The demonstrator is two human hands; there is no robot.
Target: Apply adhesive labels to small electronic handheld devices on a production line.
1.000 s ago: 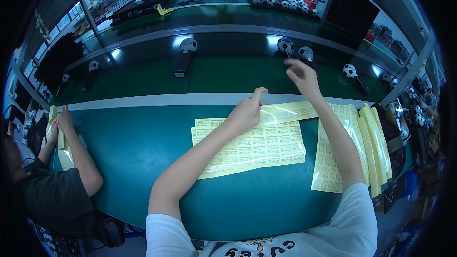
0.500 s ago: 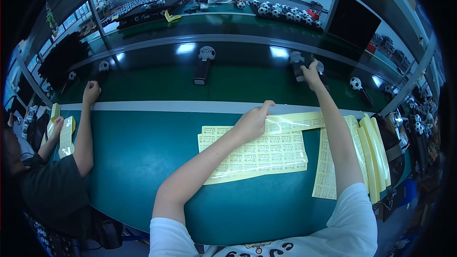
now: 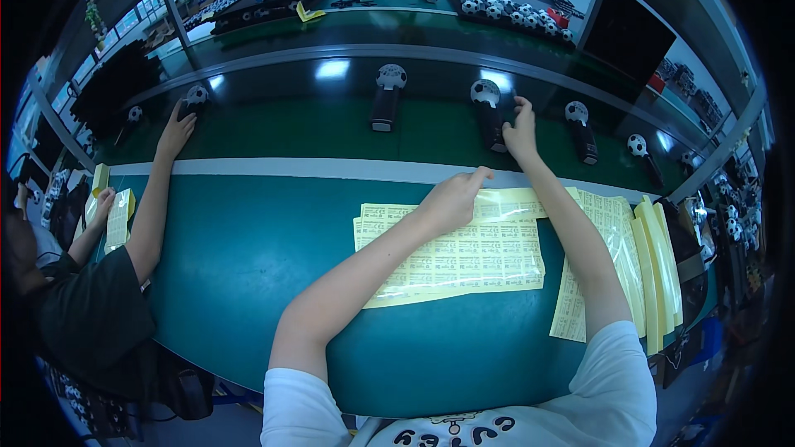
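Observation:
My left hand [image 3: 451, 202] is closed on the end of a narrow yellow-backed label strip [image 3: 520, 204], its thumb pointing up. The strip lies over wider printed label sheets [image 3: 464, 258] on the green table. Farther off, my right hand [image 3: 522, 134] is beside a black-handled device with a football-patterned head [image 3: 489, 116], shaped like a microphone. Its fingers are apart, with the thumb side close to the handle; whether they touch I cannot tell. Similar devices lie on the dark green belt, one left of it [image 3: 386, 99] and one right [image 3: 581, 132].
More label sheets [image 3: 609, 232] and folded yellow backing strips [image 3: 658, 273] lie at the right. At the left, a co-worker's hand [image 3: 175, 134] reaches to another device [image 3: 196, 99]. A pale ledge [image 3: 331, 167] separates table and belt. Across it, a person sits by a tray of football heads [image 3: 513, 16].
My right hand has moved left and nearer, and the device beside it has come to rest on the belt. My left hand stays on the strip. The co-worker's hand has reached a device.

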